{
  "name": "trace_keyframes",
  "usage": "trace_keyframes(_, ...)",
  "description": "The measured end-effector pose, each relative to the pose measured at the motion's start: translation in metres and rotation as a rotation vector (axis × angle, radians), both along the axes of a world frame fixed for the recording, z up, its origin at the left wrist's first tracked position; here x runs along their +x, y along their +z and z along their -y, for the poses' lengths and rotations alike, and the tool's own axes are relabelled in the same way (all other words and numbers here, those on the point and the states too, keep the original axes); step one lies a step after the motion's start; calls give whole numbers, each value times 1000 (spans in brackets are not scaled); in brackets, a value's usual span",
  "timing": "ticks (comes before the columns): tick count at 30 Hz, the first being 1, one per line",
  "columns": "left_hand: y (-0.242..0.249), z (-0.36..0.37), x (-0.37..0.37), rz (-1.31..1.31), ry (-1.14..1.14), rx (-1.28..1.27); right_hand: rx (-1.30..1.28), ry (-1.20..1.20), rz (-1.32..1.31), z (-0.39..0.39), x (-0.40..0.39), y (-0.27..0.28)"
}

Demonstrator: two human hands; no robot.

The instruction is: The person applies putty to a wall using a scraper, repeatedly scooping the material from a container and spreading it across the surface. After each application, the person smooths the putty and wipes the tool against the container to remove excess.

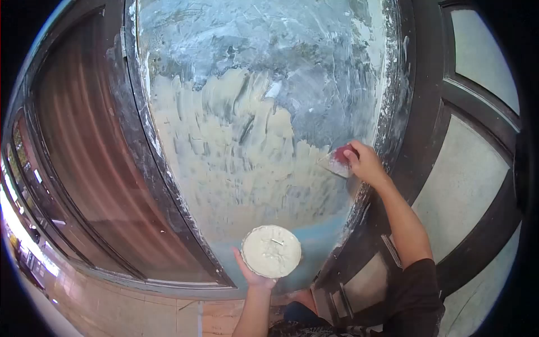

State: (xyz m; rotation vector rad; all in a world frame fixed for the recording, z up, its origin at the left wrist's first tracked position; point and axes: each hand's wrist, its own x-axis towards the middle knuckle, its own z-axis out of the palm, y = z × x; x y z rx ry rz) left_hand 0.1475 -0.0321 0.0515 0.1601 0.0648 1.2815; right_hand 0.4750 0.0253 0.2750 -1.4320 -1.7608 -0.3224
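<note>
In my right hand (365, 164) is a putty knife (341, 157) with a reddish grip and a whitish smeared blade, held against the right side of the wall panel (314, 95). Cream putty (247, 157) covers the panel's middle in rough, streaky strokes; above it the surface is grey-blue and patchy. My left hand (259, 276) supports a round bowl of putty (272, 251) from below, at the panel's lower part. The bowl is full of pale paste, with a marked, uneven top. Most fingers of my left hand are hidden under the bowl.
A dark, paint-spotted frame (154, 163) borders the panel on the left, beside a window with a brownish curtain (90, 140). Dark wooden framing with pale panels (460, 168) stands on the right. Tiled floor (129, 306) lies below, and a bare foot shows near the panel's base.
</note>
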Motion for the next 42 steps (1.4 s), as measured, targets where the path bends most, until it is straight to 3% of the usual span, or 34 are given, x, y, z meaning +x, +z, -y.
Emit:
trace_keyframes(5, 13, 13, 2, 10, -38, 17, 70, 11, -170, 0, 4, 21)
trace_keyframes(7, 17, 19, 3, -25, -52, 113, 15, 49, -147, 2, 7, 18)
trace_keyframes(13, 19, 20, 12, -30, 16, 29, -8, 15, 33, -8, -3, 14)
trace_keyframes(15, 28, 24, 17, -14, -5, 105, 37, 30, -150, -10, 1, 30)
trace_keyframes(19, 17, 23, 22, -64, 60, 33, 32, 184, -192, 3, 16, 35)
trace_keyframes(21, 16, 29, 26, -74, 83, 4, 2, 201, -188, -2, 19, 13)
trace_keyframes(23, 19, 40, 31, -66, 72, 10, 55, 44, 70, -1, 11, 4)
trace_keyframes(28, 13, 41, 38, -43, 114, 26, 33, 77, -91, -10, 25, 40)
trace_keyframes(32, 11, 42, 41, -93, 130, 75, -81, 65, 50, 9, 21, 38)
trace_keyframes(35, 17, 47, 43, -107, 125, 138, -29, 61, 115, 0, 19, 15)
trace_keyframes(42, 25, 48, 48, -73, 107, 104, -5, 77, -19, -3, 36, 40)
